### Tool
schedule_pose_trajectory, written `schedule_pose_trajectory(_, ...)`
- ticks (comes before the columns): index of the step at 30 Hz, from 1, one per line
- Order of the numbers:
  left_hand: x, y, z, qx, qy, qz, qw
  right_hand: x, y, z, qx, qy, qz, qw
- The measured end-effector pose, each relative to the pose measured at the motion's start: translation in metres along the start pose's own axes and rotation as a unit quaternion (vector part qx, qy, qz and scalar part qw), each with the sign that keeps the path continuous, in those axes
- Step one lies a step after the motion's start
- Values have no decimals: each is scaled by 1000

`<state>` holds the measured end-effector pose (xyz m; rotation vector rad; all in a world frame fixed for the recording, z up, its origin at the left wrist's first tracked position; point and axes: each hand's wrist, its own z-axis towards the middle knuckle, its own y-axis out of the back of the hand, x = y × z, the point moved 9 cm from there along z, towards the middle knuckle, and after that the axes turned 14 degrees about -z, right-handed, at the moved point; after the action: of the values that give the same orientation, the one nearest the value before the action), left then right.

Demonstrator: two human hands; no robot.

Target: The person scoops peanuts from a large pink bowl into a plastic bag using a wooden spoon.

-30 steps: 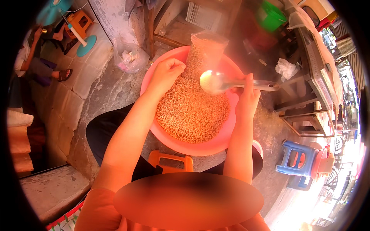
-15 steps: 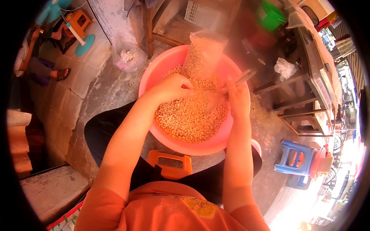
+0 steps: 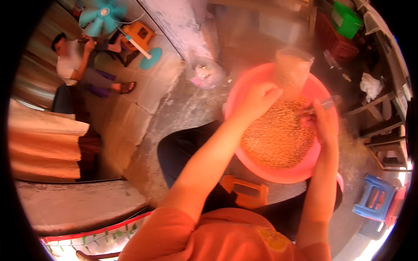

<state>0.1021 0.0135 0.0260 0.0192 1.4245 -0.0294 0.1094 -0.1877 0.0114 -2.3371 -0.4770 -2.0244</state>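
A round pink tub [image 3: 291, 176] stands before me, holding a heap of small golden-tan grains [image 3: 278, 139] that look like kernels or beans. At the tub's far side a clear plastic bag [image 3: 294, 71], filled with the same grains, stands upright. My left hand [image 3: 263, 98] hovers over the heap beside the bag, fingers curled together; what they pinch, if anything, is too blurred to make out. At the tub's right side my right hand [image 3: 322, 122] is closed around a scoop [image 3: 332, 102], its handle pointing up to the right and its blade mostly hidden.
An orange stool [image 3: 248, 193] sits between my legs. Right of me are a blue stool [image 3: 374, 198] and a wooden table frame [image 3: 379, 117]. A green bucket [image 3: 346, 19] and a tied plastic bag [image 3: 205, 74] lie beyond. A seated person [image 3: 72, 61] and a fan [image 3: 103, 14] are far left.
The view has swung left, so tub and hands appear farther right and the seated person and fan show more fully. The scoop's blade, visible before over the grains, is now mostly hidden.
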Motion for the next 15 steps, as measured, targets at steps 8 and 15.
schedule_pose_trajectory(8, 12, 36, 5, -136, 1, -128, 982, 25, 6, -4, -17, 56, 21, 998)
schedule_pose_trajectory(15, 16, 38, 8, -149, -28, -154, 976, 29, 7, -5, -65, 113, 75, 989)
